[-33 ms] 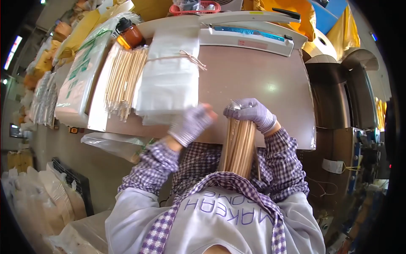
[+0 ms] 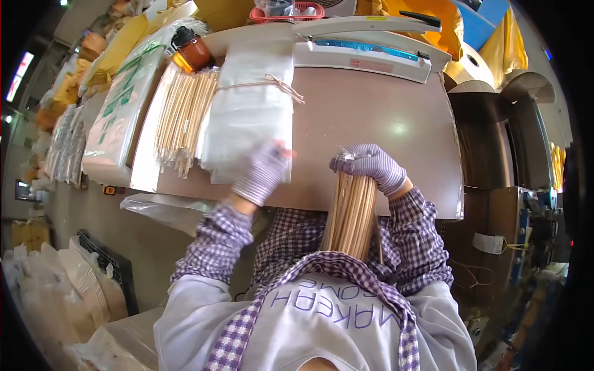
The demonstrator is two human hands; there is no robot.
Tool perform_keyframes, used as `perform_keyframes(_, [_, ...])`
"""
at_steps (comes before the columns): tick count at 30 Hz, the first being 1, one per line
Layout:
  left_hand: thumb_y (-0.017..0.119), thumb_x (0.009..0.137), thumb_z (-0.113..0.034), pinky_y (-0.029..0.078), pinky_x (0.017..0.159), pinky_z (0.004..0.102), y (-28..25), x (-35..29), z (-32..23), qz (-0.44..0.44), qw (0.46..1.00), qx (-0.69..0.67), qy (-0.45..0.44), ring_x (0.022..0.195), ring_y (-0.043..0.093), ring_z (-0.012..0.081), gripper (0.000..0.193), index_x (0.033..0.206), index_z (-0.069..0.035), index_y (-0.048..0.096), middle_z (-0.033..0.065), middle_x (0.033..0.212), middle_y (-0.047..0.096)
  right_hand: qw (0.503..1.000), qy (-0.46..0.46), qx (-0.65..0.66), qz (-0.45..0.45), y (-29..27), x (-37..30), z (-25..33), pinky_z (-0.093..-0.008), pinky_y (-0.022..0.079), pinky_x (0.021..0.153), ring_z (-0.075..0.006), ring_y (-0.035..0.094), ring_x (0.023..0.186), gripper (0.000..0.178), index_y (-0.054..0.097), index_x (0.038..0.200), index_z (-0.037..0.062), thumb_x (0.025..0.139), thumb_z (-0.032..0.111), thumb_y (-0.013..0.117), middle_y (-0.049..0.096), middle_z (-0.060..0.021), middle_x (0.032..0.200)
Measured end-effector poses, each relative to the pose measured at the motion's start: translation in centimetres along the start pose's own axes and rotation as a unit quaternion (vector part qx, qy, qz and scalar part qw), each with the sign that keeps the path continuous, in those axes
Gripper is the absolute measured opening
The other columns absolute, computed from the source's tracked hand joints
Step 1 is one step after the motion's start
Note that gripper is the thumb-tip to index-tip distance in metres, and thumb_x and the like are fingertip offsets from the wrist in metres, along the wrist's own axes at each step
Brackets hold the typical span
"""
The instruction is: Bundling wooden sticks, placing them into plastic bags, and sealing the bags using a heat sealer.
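Right hand [image 2: 374, 167]: our fingers curled round the stick bundle [image 2: 351, 213]'s top.
Left hand [image 2: 261, 172]: blurred; we couldn't tell its fingers' state.
Bundle: at the tabletop [image 2: 371, 111]'s near edge.
Risk: our slackened grip could have spilled sticks.

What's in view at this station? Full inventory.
Flat rectangular table: one, brown, centre
Bagged bundle of thin wooden sticks: one, tan, near edge
Pile of thin wooden sticks: one, tan, table's left
Tied stack of flat plastic bags: one, whitish, right of pile
Capped plastic bottle: one, amber and black, beyond pile
Long lever sealer: one, white, far edge
Flat wrapped package: one, white and green, left of pile
Rectangular plastic basket: one, red, beyond table
Round roll: one, white, beyond table's right
Crumpled sheeting: several, yellow, far corners
Other clutter: uncounted, mixed, edges
Left hand: one, striped purple glove, near bags, blurred
Right hand: one, striped purple glove, gripping bundle's top
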State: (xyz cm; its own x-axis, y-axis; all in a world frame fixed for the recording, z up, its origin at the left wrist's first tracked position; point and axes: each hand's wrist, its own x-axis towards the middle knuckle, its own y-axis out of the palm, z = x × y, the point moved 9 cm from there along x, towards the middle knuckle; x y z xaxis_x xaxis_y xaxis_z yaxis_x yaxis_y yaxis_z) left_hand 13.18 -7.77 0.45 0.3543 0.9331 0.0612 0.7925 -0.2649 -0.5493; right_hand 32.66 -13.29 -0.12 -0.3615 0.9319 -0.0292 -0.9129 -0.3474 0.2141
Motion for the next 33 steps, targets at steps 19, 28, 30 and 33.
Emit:
perform_keyframes(19, [0.058, 0.085, -0.021, 0.043, 0.051, 0.0200, 0.6, 1.4, -5.0, 0.087, 0.985, -0.143, 0.036, 0.056, 0.052, 0.0068, 0.023, 0.095, -0.001, 0.062, 0.0023, 0.071, 0.062, 0.972, -0.053, 0.224, 0.043, 7.5, 5.9, -0.5, -0.0244, 0.045, 0.082, -0.0124, 0.058, 0.082, 0.019, 0.066, 0.089, 0.0004, 0.076, 0.013, 0.067, 0.065, -0.0067, 0.083])
perform_keyframes(28, [0.061, 0.084, -0.025, 0.040, 0.057, 0.0188, -1.3, -4.7, -3.5, -0.091, 0.973, -0.203, 0.053, 0.065, 0.048, 0.0058, 0.027, 0.098, -0.002, 0.061, 0.0003, 0.077, 0.057, 0.988, 0.082, -0.126, 0.019, 7.0, 4.1, 0.4, -0.0257, 0.048, 0.071, -0.0135, 0.061, 0.076, 0.020, 0.067, 0.090, 0.0025, 0.079, 0.019, 0.064, 0.066, -0.0078, 0.082])
perform_keyframes(30, [0.063, 0.082, -0.015, 0.038, 0.057, 0.0187, -1.5, -3.9, -2.0, -0.078, 0.935, -0.337, -0.072, 0.058, 0.046, 0.0057, 0.013, 0.080, -0.002, 0.064, -0.0016, 0.063, 0.055, 0.988, 0.078, -0.136, 0.008, 6.7, 3.6, 0.8, -0.0254, 0.048, 0.071, -0.0133, 0.060, 0.076, 0.021, 0.067, 0.090, 0.0017, 0.081, 0.020, 0.062, 0.065, -0.0082, 0.082])
perform_keyframes(33, [0.064, 0.081, -0.013, 0.038, 0.057, 0.0184, -1.3, -5.0, -1.7, -0.118, 0.886, -0.448, -0.022, 0.058, 0.045, 0.0052, 0.012, 0.080, -0.001, 0.063, -0.0015, 0.065, 0.054, 0.992, 0.036, -0.119, -0.006, 5.5, 3.3, 0.5, -0.0249, 0.048, 0.072, -0.0130, 0.060, 0.075, 0.022, 0.067, 0.090, 0.0006, 0.080, 0.020, 0.062, 0.065, -0.0080, 0.081])
